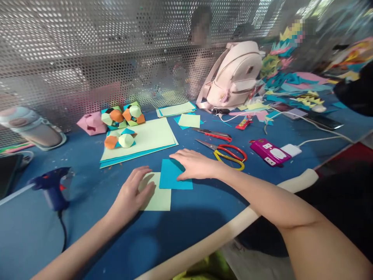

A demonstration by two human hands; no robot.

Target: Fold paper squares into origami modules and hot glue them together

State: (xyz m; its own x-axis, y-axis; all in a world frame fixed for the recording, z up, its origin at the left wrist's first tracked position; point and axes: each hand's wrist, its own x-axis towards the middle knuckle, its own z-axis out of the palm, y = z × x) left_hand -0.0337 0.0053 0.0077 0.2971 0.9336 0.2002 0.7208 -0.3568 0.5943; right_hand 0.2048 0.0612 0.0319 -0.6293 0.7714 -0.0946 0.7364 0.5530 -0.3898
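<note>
My left hand (132, 190) lies flat, fingers spread, on a pale green paper square (159, 198) on the blue table. My right hand (195, 163) rests flat with fingers stretched out on a teal paper square (171, 177), which overlaps the green square's upper right corner. Both hands press paper and hold nothing.
A stack of green and teal sheets (151, 140) carries folded paper balls (121, 139); more balls (124, 115) lie behind. Scissors (229, 152), a second pair (215, 135), a purple power strip (269, 151), a blue glue gun (52, 186), a pink backpack (236, 76) and a perforated metal screen (87, 46) surround them.
</note>
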